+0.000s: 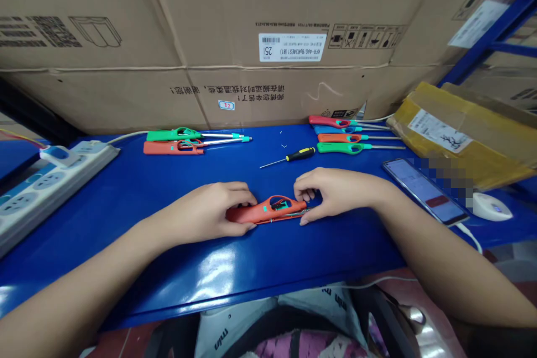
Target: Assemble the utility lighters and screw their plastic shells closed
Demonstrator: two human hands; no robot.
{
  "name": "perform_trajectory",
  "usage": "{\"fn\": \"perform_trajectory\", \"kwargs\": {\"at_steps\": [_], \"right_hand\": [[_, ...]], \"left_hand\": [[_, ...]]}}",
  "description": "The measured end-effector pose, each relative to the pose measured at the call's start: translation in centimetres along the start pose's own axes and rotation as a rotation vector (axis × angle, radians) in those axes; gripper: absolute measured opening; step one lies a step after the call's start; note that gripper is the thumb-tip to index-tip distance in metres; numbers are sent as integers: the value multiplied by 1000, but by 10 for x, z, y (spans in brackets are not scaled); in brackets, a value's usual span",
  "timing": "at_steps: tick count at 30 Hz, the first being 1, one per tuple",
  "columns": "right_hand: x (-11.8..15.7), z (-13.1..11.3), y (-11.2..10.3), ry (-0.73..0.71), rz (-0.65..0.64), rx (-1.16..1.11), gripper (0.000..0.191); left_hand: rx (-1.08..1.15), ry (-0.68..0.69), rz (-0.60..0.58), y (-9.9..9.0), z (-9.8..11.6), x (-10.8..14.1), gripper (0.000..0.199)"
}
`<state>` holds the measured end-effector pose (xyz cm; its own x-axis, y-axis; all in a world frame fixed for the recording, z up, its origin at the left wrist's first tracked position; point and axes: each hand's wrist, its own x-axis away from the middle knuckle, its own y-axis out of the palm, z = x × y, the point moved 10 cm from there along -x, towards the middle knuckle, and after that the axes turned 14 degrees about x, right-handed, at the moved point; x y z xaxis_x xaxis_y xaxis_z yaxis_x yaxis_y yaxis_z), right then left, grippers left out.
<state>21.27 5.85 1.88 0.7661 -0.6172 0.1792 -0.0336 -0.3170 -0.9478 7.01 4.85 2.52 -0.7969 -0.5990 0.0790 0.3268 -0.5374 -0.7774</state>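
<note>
An orange lighter (262, 212) lies across the middle of the blue table, its casing parted along the lower edge with thin metal parts showing. My left hand (218, 210) is closed round its handle end, thumb below and fingers above. At the other end, my right hand (321, 194) pinches the nozzle end between thumb and curled fingers. Behind them lies a screwdriver (300, 154) with a black and yellow handle, its tip to the left.
Green (168, 135) and orange lighters (161, 147) lie back left; several more, one green (339, 147), back right. A power strip (54, 182) is at left. A phone (423, 190), yellow-taped box (465, 134) and white device (490, 206) are at right. Cardboard (226, 11) stands behind.
</note>
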Motion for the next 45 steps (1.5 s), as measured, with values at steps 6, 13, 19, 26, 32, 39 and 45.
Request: {"fn": "perform_trajectory", "kwargs": {"at_steps": [6,13,19,26,32,39,45], "right_hand": [[-5,-7,-12,-40,169,59,28],[-5,5,-32,22,400,66,26],[-14,21,-15,141,342,144,22],[-10,26,-29,169,514,186,19],[-11,-24,-18,-197,383,-1,16],[-13,-26,-16,-229,442,-105,7],[-6,-1,-30,15,514,135,13]], "left_hand": [[92,116,85,-3,3,-3,33],[287,67,371,-27,-25,-5,34],[230,-3,330,-19,-38,-12,36],[8,111,414,-25,-21,-7,34],[-20,282,238,-8,15,-2,22],[-76,318,100,14,22,-3,24],[-86,263,117,11,16,-5,23]]}}
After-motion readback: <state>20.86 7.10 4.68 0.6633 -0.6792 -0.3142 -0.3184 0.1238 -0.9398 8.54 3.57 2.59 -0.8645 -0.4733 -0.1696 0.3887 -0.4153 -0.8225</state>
